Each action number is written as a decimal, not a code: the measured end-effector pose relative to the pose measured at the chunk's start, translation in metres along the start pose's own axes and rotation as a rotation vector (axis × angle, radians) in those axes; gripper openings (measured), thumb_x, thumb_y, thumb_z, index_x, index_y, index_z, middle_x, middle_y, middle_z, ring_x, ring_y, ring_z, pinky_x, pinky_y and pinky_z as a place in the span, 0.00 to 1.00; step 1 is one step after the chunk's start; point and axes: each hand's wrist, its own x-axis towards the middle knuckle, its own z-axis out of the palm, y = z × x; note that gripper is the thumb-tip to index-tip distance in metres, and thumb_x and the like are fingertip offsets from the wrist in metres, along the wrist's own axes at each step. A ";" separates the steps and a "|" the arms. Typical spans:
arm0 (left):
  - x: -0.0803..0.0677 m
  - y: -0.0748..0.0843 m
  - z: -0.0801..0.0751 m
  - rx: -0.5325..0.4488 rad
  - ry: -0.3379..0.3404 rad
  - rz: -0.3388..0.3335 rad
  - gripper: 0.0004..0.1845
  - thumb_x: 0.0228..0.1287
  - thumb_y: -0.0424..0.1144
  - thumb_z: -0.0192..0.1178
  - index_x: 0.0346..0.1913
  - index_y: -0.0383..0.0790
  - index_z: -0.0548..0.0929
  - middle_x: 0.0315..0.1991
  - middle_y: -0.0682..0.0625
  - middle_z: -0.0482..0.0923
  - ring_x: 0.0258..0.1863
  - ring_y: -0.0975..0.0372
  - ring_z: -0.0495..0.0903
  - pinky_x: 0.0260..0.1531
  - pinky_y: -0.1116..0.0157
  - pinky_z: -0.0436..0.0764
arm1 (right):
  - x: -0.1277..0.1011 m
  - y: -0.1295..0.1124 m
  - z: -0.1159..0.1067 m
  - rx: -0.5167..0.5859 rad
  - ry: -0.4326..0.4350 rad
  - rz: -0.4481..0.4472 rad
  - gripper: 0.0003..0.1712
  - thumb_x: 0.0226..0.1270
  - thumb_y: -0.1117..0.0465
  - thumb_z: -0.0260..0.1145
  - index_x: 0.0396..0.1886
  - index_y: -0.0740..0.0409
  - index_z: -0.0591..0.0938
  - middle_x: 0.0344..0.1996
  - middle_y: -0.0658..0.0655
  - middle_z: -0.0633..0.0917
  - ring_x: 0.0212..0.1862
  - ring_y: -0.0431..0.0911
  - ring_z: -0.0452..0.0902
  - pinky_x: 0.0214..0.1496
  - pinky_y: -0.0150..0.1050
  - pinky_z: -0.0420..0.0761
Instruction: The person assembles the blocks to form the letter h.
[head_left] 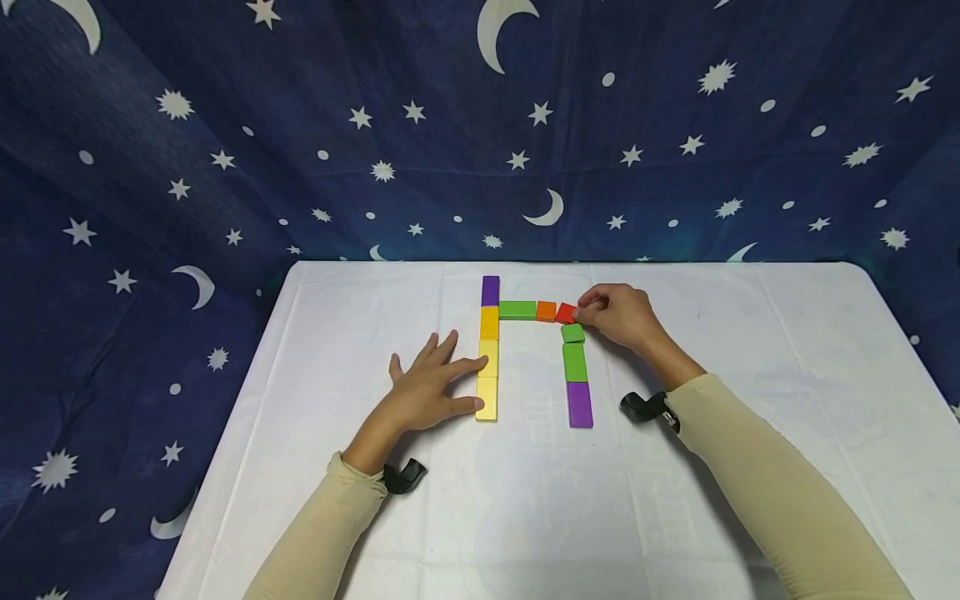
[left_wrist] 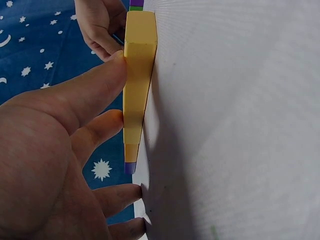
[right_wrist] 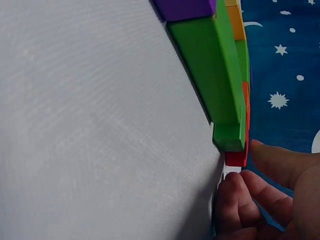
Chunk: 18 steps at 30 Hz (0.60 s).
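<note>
Right hand (head_left: 621,317) pinches the small red block (head_left: 566,313), fingers curled around it at the right end of the top row, about 12 o'clock on the white table (head_left: 787,350). Left hand (head_left: 429,386) lies flat with fingers spread and straight, fingertips touching the pale yellow blocks (head_left: 487,379) at the bottom of the left column, roughly 9 o'clock from the green column.

Judgement for doing this step well: square the red block flush against the orange block (head_left: 546,311), and keep it in line with the small green block (head_left: 573,333) just below, which sits slightly skewed; nudge gently so the row does not shift. The left hand bracing the column helps.

Layout: purple block (head_left: 491,290) tops the left column, then a darker yellow block (head_left: 489,322); long green block (head_left: 517,310) runs right from it. Right column: a green block (head_left: 574,362), then a purple one (head_left: 579,404).

Blocks look like painted wood, matte, rectangular, crisp edges. Tabletop is covered in white cloth with a fine weave and faint creases. Backdrop (head_left: 300,150): dark blue fabric printed with stars and moons.
</note>
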 end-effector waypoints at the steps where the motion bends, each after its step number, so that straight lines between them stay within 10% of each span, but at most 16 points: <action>1: 0.000 0.000 0.000 0.000 0.001 0.001 0.35 0.61 0.63 0.67 0.72 0.68 0.74 0.84 0.47 0.45 0.84 0.44 0.40 0.65 0.21 0.32 | -0.001 0.001 -0.001 0.001 0.002 -0.001 0.14 0.66 0.52 0.71 0.44 0.57 0.87 0.32 0.57 0.85 0.41 0.52 0.75 0.44 0.42 0.70; 18: -0.002 -0.001 0.000 -0.004 0.011 0.013 0.35 0.61 0.63 0.67 0.72 0.67 0.74 0.84 0.45 0.47 0.83 0.43 0.41 0.64 0.20 0.33 | -0.014 0.006 -0.001 -0.016 -0.027 -0.114 0.09 0.62 0.52 0.75 0.31 0.53 0.88 0.22 0.50 0.84 0.34 0.48 0.75 0.39 0.40 0.69</action>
